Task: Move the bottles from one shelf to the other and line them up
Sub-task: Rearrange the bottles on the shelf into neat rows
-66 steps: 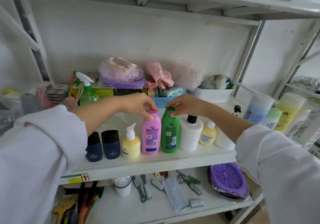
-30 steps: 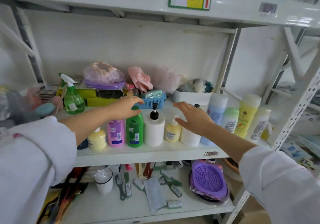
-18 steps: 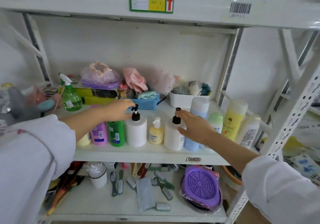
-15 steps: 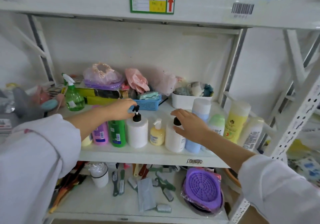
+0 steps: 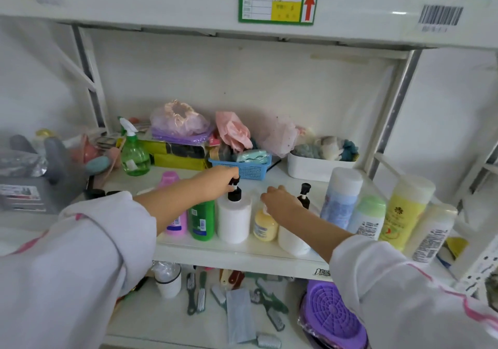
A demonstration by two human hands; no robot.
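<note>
Bottles stand in a row along the front of the middle shelf [image 5: 229, 257]: a pink bottle [image 5: 175, 223], a green bottle [image 5: 202, 222], a white pump bottle [image 5: 233, 222], a small yellow pump bottle [image 5: 265, 227] and a second white pump bottle [image 5: 292, 241]. My left hand [image 5: 215, 184] pinches the black pump head of the first white bottle. My right hand [image 5: 280, 203] curls over the yellow bottle and hides its top. To the right stand a blue-white bottle [image 5: 339, 200], a green-capped bottle [image 5: 369, 219], a yellow bottle [image 5: 404, 208] and a white bottle [image 5: 431, 235].
Behind the row are a green spray bottle [image 5: 133, 154], a blue basket [image 5: 250, 169], a white tub [image 5: 318, 168] and bagged items. The lower shelf holds brushes, a cup [image 5: 168, 281] and a purple strainer [image 5: 334, 313]. A shelf upright [image 5: 396, 111] stands at the right.
My left hand went from the green bottle's cap to the white pump bottle's head. My right hand shifted left from the second white pump bottle onto the small yellow bottle. The view tilted upward.
</note>
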